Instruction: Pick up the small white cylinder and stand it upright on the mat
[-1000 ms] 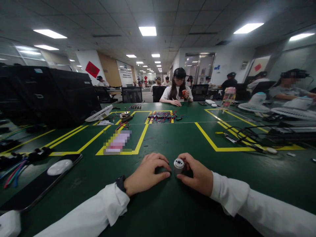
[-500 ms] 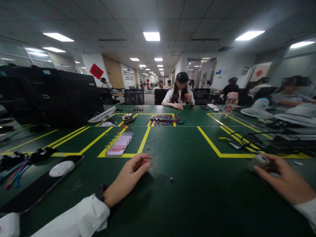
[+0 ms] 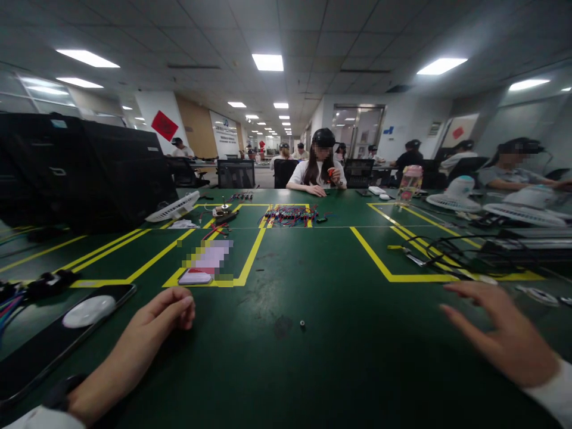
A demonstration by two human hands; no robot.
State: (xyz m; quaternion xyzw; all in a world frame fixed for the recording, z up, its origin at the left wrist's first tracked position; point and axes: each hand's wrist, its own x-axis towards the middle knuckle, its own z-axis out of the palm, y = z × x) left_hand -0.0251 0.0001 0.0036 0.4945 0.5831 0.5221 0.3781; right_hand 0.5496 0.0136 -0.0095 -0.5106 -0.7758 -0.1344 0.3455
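Observation:
My left hand (image 3: 154, 333) is over the near left of the green table, its fingers curled in and thumb against them, with nothing visible in it. A dark band circles that wrist. Nearest to it are a phone in a pale case (image 3: 199, 275), partly blurred out, and a white computer mouse (image 3: 89, 311) on a long black pad (image 3: 58, 345). My right hand (image 3: 504, 333) hovers at the right, thumb and fingers apart, holding nothing. A pale round thing (image 3: 487, 279) shows just behind its fingers. Between my hands lies a small metal cylinder (image 3: 302, 324).
Yellow tape (image 3: 420, 278) marks out areas on the table. Bundled wires with small boards (image 3: 292, 215) lie farther back, near a seated person (image 3: 319, 173). Black cables (image 3: 433, 253) and white fans (image 3: 456, 193) are at the right; black cases (image 3: 111, 173) stand left.
My left hand has drawn back to the left, its fingers curling closer. My right hand has let go of the translucent round object it was holding. The view has shifted slightly.

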